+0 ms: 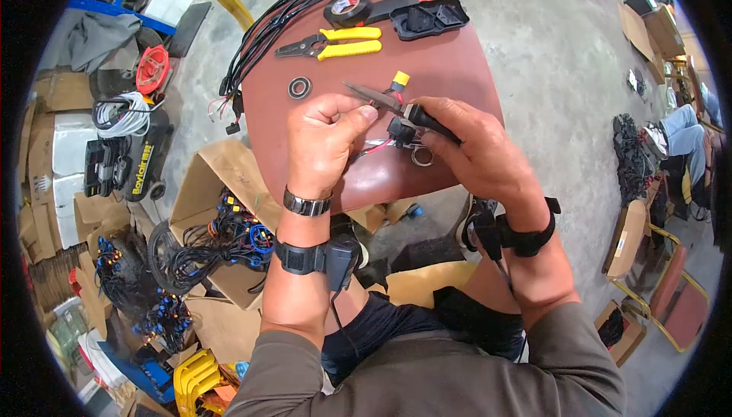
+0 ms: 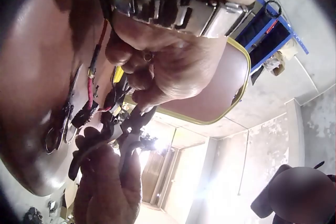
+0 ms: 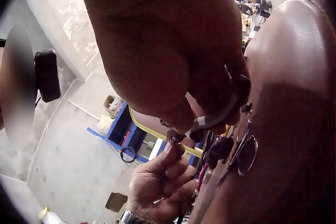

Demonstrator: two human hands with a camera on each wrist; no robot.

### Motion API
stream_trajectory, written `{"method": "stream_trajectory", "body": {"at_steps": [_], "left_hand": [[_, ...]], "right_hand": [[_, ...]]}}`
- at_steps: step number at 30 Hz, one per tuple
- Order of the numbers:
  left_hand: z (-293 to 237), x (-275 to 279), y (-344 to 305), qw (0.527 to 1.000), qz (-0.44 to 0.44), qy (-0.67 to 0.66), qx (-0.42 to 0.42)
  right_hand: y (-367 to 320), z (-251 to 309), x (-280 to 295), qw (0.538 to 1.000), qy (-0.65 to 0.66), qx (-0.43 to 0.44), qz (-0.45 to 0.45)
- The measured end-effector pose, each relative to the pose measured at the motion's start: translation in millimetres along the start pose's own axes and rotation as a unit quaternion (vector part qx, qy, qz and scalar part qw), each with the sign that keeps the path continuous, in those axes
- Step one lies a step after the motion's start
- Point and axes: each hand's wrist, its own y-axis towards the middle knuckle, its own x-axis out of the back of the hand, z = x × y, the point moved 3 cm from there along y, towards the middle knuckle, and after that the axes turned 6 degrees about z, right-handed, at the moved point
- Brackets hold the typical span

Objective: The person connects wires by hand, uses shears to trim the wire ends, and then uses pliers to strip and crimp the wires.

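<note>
My right hand (image 1: 480, 146) grips dark-handled pliers (image 1: 431, 121), their grey nose pointing left across the fingertips of my left hand (image 1: 324, 139). The left thumb and forefinger pinch thin wire at the pliers' nose; the pinched end is mostly hidden by the fingers. A yellow connector (image 1: 400, 78) on red and black leads sits just beyond the pliers. Below them lies a black connector (image 1: 401, 130) with a red wire (image 2: 90, 90). Scissors (image 1: 422, 157) rest on the brown seat (image 1: 457, 74) under the right hand, finger loops toward me.
Yellow-handled wire strippers (image 1: 349, 50), a roll of black tape (image 1: 347, 8), a metal ring (image 1: 300, 88) and a black plastic case (image 1: 429, 19) lie on the seat. Black cables (image 1: 263, 32) run along its left edge. A cardboard box (image 1: 200, 188) of wiring stands at lower left.
</note>
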Motion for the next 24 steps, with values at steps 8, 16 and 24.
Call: {"method": "stream_trajectory", "body": {"at_steps": [8,16,24], "left_hand": [[5,1,0,0.999,-0.016,-0.010,-0.034],[-3,-3,-8,0.994,-0.057,0.003,-0.092],[-4,-3,-8,0.986,-0.060,0.027,-0.154]], "right_hand": [[2,5,-5,1.000,0.014,-0.023,-0.002],[1,16,-4,0.981,0.163,-0.099,0.032],[-1,14,-10,0.951,0.250,-0.172,0.061]]}}
